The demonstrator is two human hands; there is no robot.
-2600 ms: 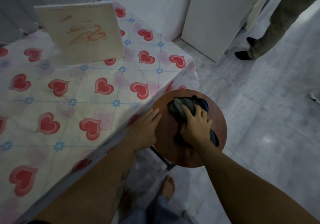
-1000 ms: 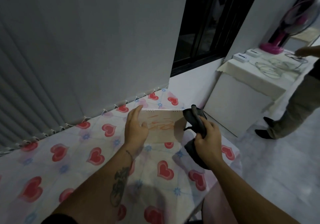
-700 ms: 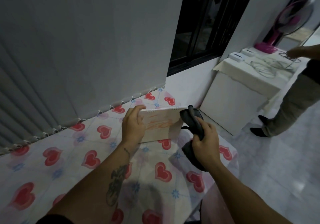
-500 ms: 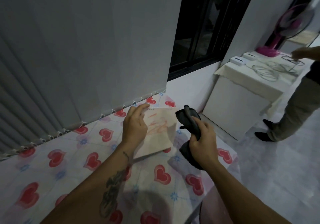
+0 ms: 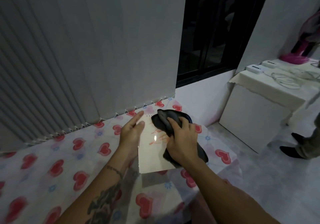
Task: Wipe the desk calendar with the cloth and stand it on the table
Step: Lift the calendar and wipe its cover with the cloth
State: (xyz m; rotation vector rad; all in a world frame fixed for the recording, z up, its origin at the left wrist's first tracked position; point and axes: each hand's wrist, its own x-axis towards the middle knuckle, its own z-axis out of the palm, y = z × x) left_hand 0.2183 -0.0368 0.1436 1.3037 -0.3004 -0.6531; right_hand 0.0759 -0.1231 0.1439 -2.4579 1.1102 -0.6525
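Here, a worktop [image 5: 52, 168] covered in a pale cloth printed with red hearts and small blue flowers fills the lower left of the view. Behind it hang grey vertical blinds [image 5: 69, 50], their beaded bottom edge just above the tablecloth. To the right of the blinds is a dark window [image 5: 216, 33] in a black frame, set in a white wall. The floor [image 5: 277, 180] is pale and glossy.

The desk calendar [image 5: 152, 156] is held above the worktop's far right part, its pale face tilted up toward the camera, with orange-red scribbles on it. The left hand [image 5: 132, 133] supports its left edge, fingers extended along it. The right hand [image 5: 183, 142] is clenched around a dark cloth [image 5: 164, 121], pressing it on the calendar's upper right area and covering that part.

Further right stands a white cabinet [image 5: 251, 119] carrying small white boxes [image 5: 256, 67], looped cables and a pink fan base [image 5: 294, 60]. At the right edge, another person's trouser leg and dark shoe [image 5: 290, 152] show.
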